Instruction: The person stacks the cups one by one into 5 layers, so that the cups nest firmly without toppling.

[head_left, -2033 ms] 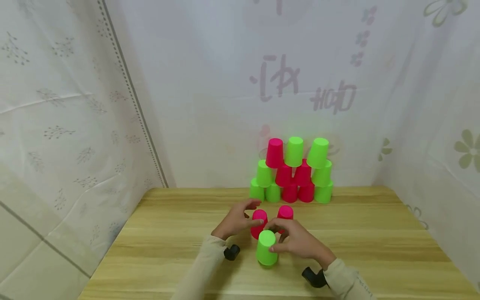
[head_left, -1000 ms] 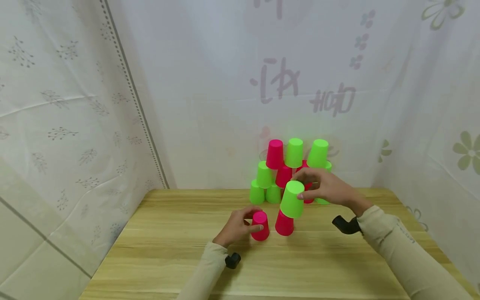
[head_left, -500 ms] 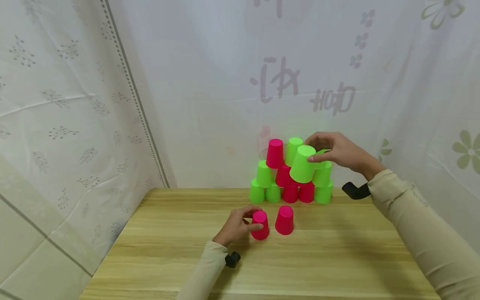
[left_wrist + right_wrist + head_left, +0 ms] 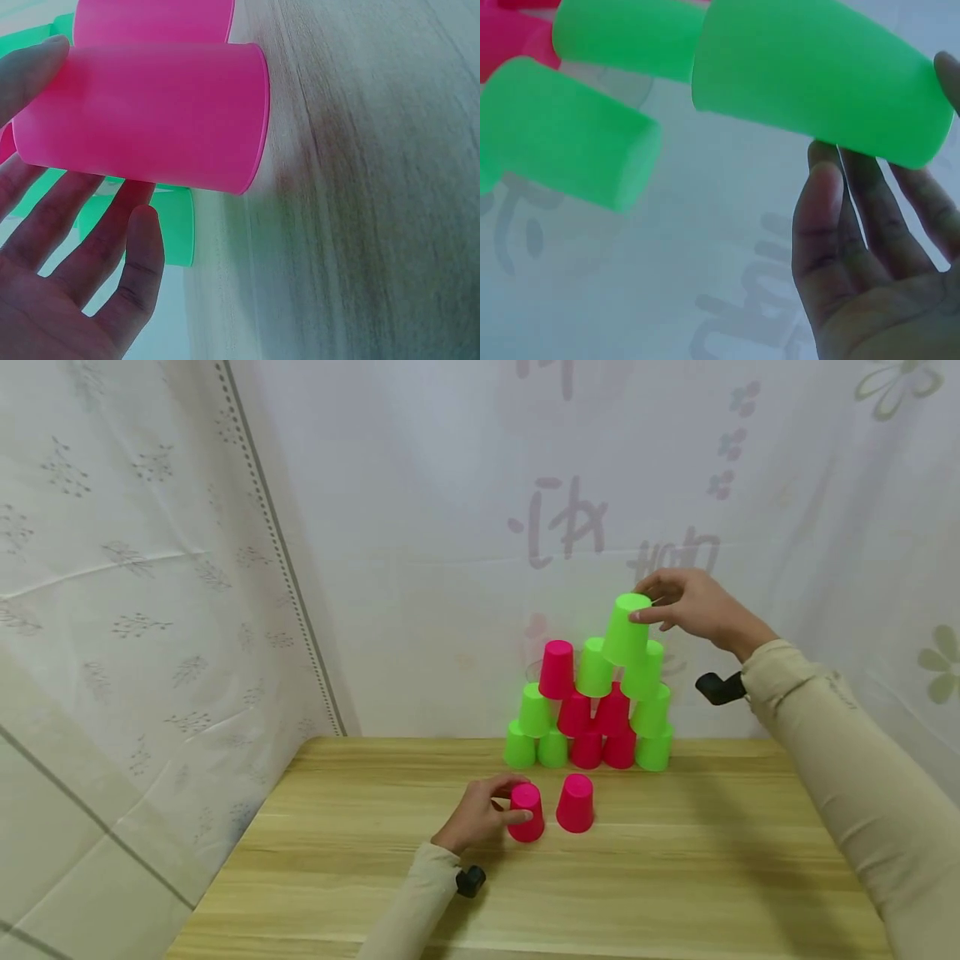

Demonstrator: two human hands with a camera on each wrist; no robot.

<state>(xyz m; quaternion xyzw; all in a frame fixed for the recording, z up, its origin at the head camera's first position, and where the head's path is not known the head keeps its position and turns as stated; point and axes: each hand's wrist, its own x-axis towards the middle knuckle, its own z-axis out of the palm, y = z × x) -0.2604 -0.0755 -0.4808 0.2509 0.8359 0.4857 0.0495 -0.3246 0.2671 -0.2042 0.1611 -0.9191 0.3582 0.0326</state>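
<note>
High at the back right, my right hand [image 4: 697, 607] pinches an upside-down green cup [image 4: 626, 633] near its narrow end, thumb on one side and fingers on the other. That cup overlaps the two green cups of the stack's top row in the head view; whether it touches them I cannot tell. In the right wrist view the held green cup [image 4: 817, 79] lies between thumb and fingers. On the table, my left hand [image 4: 478, 815] holds an upside-down pink cup [image 4: 527, 823] between thumb and fingers. Another pink cup [image 4: 575, 804] stands upside down just right of it.
A three-row stack of pink and green cups, including a pink cup [image 4: 557, 670] at its upper left, stands near the back edge of the wooden table [image 4: 360, 860]. Printed cloth [image 4: 420, 610] hangs behind and at both sides.
My right hand has carried the green cup from the table's front up and back to above the stack's top row. My left hand has closed round the left pink cup and stayed there.
</note>
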